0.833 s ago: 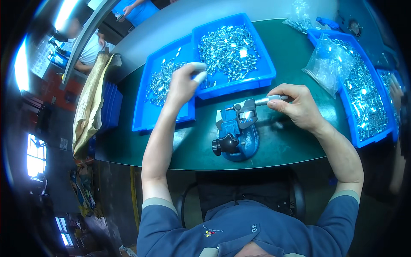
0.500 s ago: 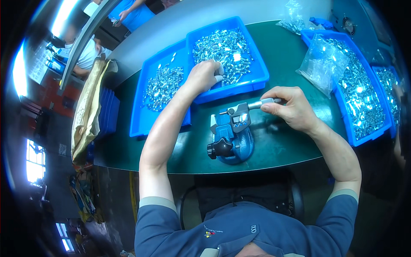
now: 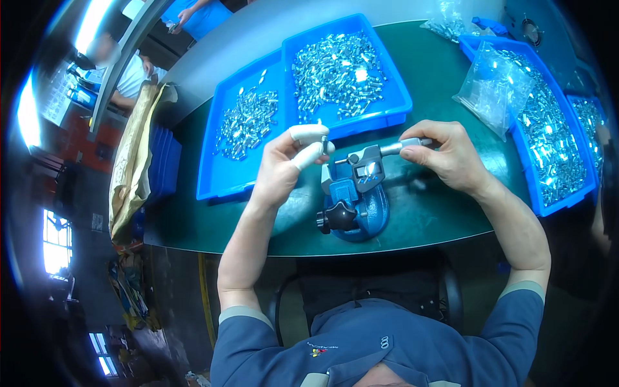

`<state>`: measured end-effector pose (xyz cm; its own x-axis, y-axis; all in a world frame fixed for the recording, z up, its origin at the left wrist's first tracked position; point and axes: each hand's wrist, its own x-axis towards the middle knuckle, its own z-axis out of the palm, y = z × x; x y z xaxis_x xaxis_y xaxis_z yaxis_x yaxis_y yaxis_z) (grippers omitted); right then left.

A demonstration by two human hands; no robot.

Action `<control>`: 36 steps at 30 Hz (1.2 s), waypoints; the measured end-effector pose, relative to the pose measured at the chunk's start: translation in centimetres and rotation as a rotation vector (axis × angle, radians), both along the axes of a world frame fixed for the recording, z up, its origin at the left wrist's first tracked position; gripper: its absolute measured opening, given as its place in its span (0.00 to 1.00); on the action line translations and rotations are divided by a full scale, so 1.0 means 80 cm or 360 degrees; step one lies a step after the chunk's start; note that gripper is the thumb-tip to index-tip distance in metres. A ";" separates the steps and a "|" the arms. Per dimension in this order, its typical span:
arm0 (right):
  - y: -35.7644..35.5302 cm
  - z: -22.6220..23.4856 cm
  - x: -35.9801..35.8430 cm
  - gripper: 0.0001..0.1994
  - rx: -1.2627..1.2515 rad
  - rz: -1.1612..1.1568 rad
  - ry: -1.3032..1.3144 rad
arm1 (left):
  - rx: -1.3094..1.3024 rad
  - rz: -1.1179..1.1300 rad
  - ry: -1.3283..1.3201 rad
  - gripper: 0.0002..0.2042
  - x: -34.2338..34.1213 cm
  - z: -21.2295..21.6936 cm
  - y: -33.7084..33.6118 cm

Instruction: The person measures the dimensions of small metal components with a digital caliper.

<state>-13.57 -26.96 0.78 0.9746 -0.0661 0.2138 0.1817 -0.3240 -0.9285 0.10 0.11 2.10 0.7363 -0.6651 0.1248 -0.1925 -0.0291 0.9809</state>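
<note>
A digital micrometer (image 3: 369, 166) is clamped in a blue stand (image 3: 361, 213) with a black knob, near the front of the green table. My right hand (image 3: 448, 155) pinches the micrometer's thimble between thumb and fingers. Just left of the micrometer's jaws, my left hand (image 3: 287, 158), with white covers on thumb and fingertip, pinches a small metal pin (image 3: 324, 138). Behind it a blue tray (image 3: 393, 120) holds a heap of small shiny metal parts (image 3: 335, 74). Another blue tray (image 3: 209, 187), at the left, carries a smaller heap of such parts (image 3: 248, 122).
At the right stand another long blue tray (image 3: 538, 205) full of metal parts and a clear plastic bag (image 3: 483, 93) lying over its edge. Brown paper (image 3: 132, 168) and stacked blue bins (image 3: 166, 164) are at the left. Two people are beyond the table.
My left hand has come back from the far tray toward the micrometer, now with a small metal pin between its fingertips. My right hand stays on the thimble.
</note>
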 end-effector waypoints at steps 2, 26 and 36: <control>0.001 0.001 0.000 0.10 -0.0012 0.0000 -0.0015 | -0.0065 -0.0013 0.0041 0.13 -0.008 -0.006 0.001; 0.003 0.002 0.000 0.11 -0.0035 -0.0021 -0.0017 | -0.0191 0.0026 0.0301 0.12 -0.018 -0.016 -0.001; 0.002 0.001 0.001 0.10 -0.0018 0.0003 0.0043 | -0.0146 -0.0007 0.0290 0.12 -0.017 -0.016 0.002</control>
<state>-13.48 -26.76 0.85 0.9802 -0.0619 0.1882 0.1573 -0.3342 -0.9293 -1.27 0.24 0.82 0.7495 -0.6601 0.0501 -0.0118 0.0623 0.9980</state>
